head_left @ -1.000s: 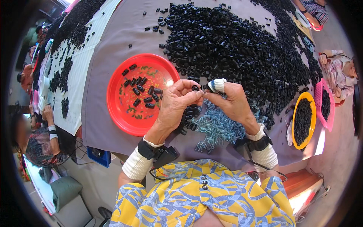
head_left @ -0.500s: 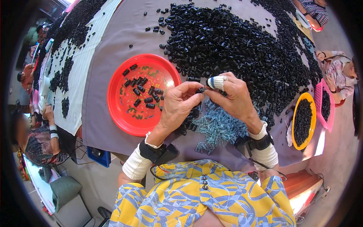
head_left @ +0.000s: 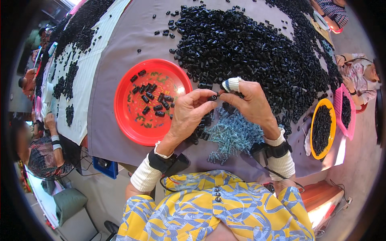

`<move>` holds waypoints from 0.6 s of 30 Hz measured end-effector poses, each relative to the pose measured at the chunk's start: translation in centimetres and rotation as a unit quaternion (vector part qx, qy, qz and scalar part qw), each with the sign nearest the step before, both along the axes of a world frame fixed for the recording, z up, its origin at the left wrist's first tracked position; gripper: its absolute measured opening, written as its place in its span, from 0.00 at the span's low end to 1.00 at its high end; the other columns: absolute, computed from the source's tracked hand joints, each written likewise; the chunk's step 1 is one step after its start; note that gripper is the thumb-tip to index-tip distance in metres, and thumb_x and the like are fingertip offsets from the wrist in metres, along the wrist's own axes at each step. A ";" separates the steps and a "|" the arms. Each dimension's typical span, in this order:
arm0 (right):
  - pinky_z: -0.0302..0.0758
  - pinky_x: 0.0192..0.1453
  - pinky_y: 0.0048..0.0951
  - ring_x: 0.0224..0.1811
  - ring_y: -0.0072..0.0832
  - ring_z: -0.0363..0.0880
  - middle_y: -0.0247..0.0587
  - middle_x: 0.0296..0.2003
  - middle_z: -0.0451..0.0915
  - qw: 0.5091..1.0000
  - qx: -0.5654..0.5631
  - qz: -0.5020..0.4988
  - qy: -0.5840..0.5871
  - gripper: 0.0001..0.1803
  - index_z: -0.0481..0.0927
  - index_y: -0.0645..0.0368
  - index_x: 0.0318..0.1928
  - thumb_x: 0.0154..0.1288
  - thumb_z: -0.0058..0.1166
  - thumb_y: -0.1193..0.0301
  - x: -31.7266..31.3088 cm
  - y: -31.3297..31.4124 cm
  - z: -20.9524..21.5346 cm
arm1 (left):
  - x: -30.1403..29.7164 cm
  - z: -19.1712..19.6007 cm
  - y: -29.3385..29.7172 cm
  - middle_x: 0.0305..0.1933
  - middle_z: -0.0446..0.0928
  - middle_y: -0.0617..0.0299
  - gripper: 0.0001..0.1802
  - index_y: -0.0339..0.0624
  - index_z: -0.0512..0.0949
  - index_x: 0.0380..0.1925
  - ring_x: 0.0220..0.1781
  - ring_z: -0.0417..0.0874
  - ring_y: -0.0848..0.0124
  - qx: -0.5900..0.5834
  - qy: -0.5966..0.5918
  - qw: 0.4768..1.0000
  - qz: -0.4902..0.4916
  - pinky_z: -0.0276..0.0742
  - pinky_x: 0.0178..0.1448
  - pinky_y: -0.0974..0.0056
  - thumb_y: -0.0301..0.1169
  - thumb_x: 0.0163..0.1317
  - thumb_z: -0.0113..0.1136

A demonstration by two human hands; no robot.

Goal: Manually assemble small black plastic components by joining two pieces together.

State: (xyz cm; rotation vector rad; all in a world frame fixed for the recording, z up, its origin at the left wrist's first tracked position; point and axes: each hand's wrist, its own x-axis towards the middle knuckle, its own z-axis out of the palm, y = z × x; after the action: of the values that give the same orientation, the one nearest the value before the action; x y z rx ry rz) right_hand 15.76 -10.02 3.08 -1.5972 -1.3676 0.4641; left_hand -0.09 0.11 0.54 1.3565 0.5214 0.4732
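My left hand point(head_left: 187, 114) pinches a small black plastic cylinder point(head_left: 212, 97) between thumb and fingertips. My right hand point(head_left: 253, 104) meets it from the other side, thumb and forefinger closed at the cylinder's end; whatever small part they grip there is hidden. A white knit sleeve with blue bands covers a finger of that hand. Below the hands lies a pile of pale blue-grey coil springs point(head_left: 233, 134). Beside my left hand, a red round tray point(head_left: 124, 124) holds several black cylinders. Beyond the hands spreads a large heap of black plastic parts point(head_left: 241, 44).
At the right stand a yellow oval tray point(head_left: 333, 120) and a pink basket point(head_left: 345, 126), both with black parts. A blue bin point(head_left: 105, 168) sits below the table's left edge. Other people sit at the left and right, and another table point(head_left: 82, 100) bears more black parts.
The black cylinder between my fingers has turned, so its end shows. My right hand has shifted slightly right and its fingers have drawn back a little; the tray and piles stay put.
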 end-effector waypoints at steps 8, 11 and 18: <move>0.71 0.27 0.34 0.24 0.40 0.77 0.48 0.23 0.77 0.996 -0.006 -0.021 -0.086 0.07 0.79 0.63 0.31 0.56 0.58 0.72 0.8 0.6 -1.1 | -0.6 -0.6 1.2 0.35 0.81 0.62 0.11 0.34 0.79 0.44 0.34 0.81 0.77 -0.043 -0.009 0.999 0.029 0.77 0.42 0.72 0.23 0.60 0.61; 0.74 0.29 0.36 0.27 0.40 0.80 0.47 0.25 0.78 0.975 -0.029 -0.012 -0.220 0.06 0.78 0.62 0.29 0.56 0.57 0.71 1.0 0.8 -3.5 | -0.8 -0.4 1.6 0.35 0.81 0.62 0.11 0.34 0.79 0.43 0.34 0.81 0.76 -0.059 -0.018 0.996 0.057 0.77 0.42 0.71 0.24 0.60 0.61; 0.73 0.33 0.37 0.30 0.37 0.82 0.42 0.26 0.80 0.887 -0.174 0.024 -0.427 0.05 0.76 0.57 0.30 0.54 0.56 0.71 -0.8 1.8 -4.5 | -1.6 -0.4 1.9 0.35 0.81 0.62 0.10 0.35 0.78 0.43 0.35 0.81 0.77 -0.085 -0.007 0.994 0.070 0.78 0.42 0.72 0.24 0.61 0.60</move>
State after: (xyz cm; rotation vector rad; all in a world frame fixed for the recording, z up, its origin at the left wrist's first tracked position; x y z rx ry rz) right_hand 14.98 -8.22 -1.45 -2.2018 -2.0562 -0.0054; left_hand -1.67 2.01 0.12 1.1576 0.6334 0.5391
